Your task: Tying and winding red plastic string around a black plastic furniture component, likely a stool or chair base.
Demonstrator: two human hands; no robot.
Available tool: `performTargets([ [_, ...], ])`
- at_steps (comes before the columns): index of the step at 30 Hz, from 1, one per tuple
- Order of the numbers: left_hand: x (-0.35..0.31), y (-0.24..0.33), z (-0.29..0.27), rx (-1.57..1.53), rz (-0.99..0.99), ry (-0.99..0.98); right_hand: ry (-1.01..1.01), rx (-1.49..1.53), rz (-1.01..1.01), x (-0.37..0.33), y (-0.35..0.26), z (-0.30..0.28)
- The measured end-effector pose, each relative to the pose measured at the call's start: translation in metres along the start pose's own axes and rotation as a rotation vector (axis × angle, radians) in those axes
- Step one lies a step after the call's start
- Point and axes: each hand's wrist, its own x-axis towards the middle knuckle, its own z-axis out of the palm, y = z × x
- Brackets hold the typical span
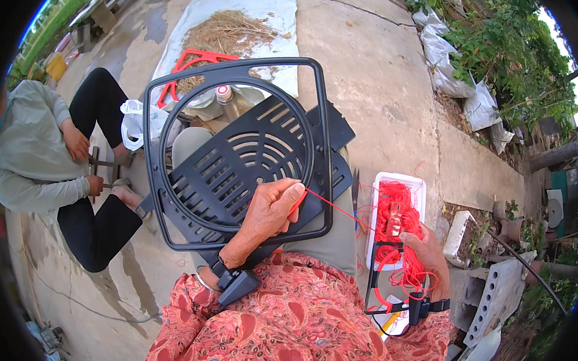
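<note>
My left hand [273, 208] is closed in a pinch on a red cord [332, 203], at the lower right of a black plastic frame [328, 143] with a round ring inside. The frame lies tilted over a slotted black plastic panel [228, 158] on my lap. From the pinch the cord runs taut to the right, toward a white tray [421, 194] heaped with tangled red cord [393, 194]. My right hand [427, 252] is at the tray's right side, its fingers curled into the tangle. A clear or reddish clip-like piece [395, 220] rests on the tangle near its fingertips.
A person [36, 144] sits at the left, hands near their lap. Ahead lie a white sheet [280, 36] with dry plant stalks, a red frame piece [177, 76], a bottle [226, 100] and a white plastic bag [135, 121]. White sacks [439, 51] and concrete blocks [491, 309] line the right.
</note>
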Motion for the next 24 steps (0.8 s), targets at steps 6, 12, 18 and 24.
performTargets([
  [6,0.001,0.004,-0.003,-0.022,-0.048,0.021,-0.088,-0.316,-0.267,-0.003,-0.039,0.034],
  [12,0.001,0.001,-0.005,-0.053,-0.052,0.036,-0.264,-0.299,-0.468,-0.019,-0.09,0.089],
  [18,0.0,-0.005,-0.003,-0.057,0.052,0.094,-0.117,-0.595,-0.529,-0.008,-0.107,0.139],
  [24,0.0,-0.008,0.005,0.044,0.198,0.203,0.303,-0.796,-0.801,0.028,-0.117,0.183],
])
